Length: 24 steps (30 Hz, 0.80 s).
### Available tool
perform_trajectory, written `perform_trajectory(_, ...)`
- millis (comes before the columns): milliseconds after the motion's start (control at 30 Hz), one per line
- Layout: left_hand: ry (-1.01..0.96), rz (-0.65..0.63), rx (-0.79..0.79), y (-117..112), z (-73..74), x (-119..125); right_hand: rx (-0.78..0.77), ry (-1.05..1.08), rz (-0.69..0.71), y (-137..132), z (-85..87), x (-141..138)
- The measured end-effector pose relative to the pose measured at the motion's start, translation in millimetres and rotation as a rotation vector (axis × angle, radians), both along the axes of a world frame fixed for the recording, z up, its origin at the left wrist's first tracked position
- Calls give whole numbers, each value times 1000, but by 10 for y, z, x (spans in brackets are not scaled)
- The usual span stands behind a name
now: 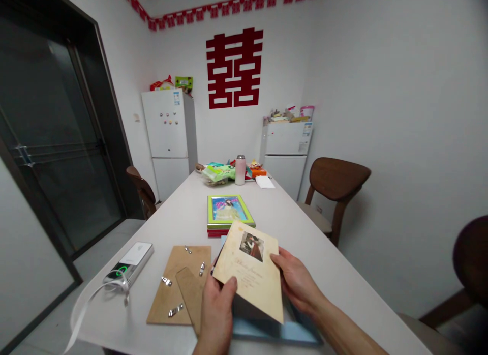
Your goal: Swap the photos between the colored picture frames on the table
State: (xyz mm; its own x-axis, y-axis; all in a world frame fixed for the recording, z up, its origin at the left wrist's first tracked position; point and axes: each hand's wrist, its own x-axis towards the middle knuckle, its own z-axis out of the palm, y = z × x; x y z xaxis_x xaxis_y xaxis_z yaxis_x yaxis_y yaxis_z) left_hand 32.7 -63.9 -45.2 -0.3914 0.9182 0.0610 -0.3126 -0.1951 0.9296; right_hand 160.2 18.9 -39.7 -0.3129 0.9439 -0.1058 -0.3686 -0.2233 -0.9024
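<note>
A cream card with a small photo and script lettering is held tilted between both hands. My left hand grips its lower left edge, thumb on top. On the right edge, my right hand pinches it with the thumb over the front. Below the card lies a light blue picture frame, mostly hidden by the card and hands. Beside my left hand rests a brown backing board with several metal clips and a stand leg. Farther back, a green-framed picture sits on top of red-edged items.
A power bank with a white strap lies at the table's left edge. Toward the far end stand a pink bottle, green packages and white paper. Brown chairs flank the table.
</note>
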Motion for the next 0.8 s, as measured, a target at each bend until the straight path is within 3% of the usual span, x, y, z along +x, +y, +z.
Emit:
perform_trajectory(67, 118, 24, -38, 1, -40, -58, -12, -120, -4, 56, -2, 103)
perform_trajectory(133, 366, 12, -75, -18, -88, -113, 2, -253, -2, 110, -22, 182)
perform_trajectory(233, 785, -90, -95, -63, -175, -135, 69, -426, 27, 187, -75, 218)
perform_trajectory(333, 1039, -168, -77, -91, -260, -107, 151, -603, 51, 267, -109, 182)
perform_trajectory(467, 1220, -199, -41, -96, -321, -95, 196, -733, -15, 379, -128, 142)
perform_trajectory(800, 1449, -242, -14, -83, -294, -103, 265, -753, -107, 451, -265, 102)
